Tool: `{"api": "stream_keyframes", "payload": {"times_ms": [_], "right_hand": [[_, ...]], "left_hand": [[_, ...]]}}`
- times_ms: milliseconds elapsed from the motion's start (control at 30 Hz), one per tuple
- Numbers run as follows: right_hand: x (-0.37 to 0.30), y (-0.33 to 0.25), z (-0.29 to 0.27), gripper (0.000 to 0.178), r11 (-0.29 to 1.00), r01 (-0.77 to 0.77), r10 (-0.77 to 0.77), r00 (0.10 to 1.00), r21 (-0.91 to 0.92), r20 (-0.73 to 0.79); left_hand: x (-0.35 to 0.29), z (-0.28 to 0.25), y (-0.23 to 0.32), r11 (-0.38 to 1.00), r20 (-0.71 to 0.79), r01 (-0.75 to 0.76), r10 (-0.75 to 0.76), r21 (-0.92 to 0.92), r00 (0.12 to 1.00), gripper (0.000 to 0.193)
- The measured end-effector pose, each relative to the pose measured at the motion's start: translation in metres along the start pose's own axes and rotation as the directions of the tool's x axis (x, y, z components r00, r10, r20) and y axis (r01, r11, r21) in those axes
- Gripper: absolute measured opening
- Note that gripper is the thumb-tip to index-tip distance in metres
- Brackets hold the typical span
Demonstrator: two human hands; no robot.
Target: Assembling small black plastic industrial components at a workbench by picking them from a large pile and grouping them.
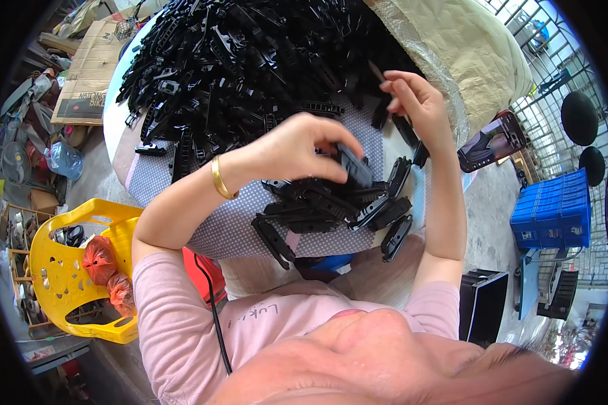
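"So, what has the left grip (305, 148) got?"
"Its fingers are curled closed round a blurred black part (355, 167), right over the small pile (331, 202) near the bench's (240, 216) closer edge."
"And the right grip (419, 106)?"
"Thumb and fingertips nearly together, beside a thin pointed piece (376, 70); I can't tell whether it's pinched. The big black heap (243, 61) lies beyond."

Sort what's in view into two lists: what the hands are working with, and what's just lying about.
In use:
- left hand, gripping a blurred dark part
- heap of black parts
- right hand near its edge, grip unclear
- table

Apparently lying about:
- yellow chair with red bags
- phone
- blue crate
- cardboard
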State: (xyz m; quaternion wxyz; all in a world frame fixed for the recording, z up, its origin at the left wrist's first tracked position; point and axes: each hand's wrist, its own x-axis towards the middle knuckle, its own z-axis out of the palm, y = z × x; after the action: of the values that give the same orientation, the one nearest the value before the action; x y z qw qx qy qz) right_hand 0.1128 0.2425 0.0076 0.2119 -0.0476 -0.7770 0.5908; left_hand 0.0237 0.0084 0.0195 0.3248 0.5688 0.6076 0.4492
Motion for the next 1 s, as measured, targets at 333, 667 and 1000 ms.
{"api": "stream_keyframes", "payload": {"times_ms": [333, 667, 1000], "right_hand": [[-0.002, 0.014, 0.03, 0.041, 0.308, -0.07, 0.073, 0.996, -0.949, -0.049], [-0.011, -0.002, 0.028, 0.031, 0.982, 0.108, -0.098, 0.993, -0.158, 0.073], [-0.024, -0.007, 0.048, 0.021, 0.892, 0.358, -0.303, 0.926, -0.274, 0.225]], "left_hand": [[0.016, -0.013, -0.04, 0.54, -0.317, 0.086, 0.352, 0.837, 0.881, 0.031], [0.019, -0.022, -0.032, 0.987, -0.463, 0.115, -0.156, -0.116, 0.872, 0.031], [0.015, -0.02, -0.021, 0.864, -0.282, 0.283, -0.418, -0.416, 0.864, 0.028]]}}
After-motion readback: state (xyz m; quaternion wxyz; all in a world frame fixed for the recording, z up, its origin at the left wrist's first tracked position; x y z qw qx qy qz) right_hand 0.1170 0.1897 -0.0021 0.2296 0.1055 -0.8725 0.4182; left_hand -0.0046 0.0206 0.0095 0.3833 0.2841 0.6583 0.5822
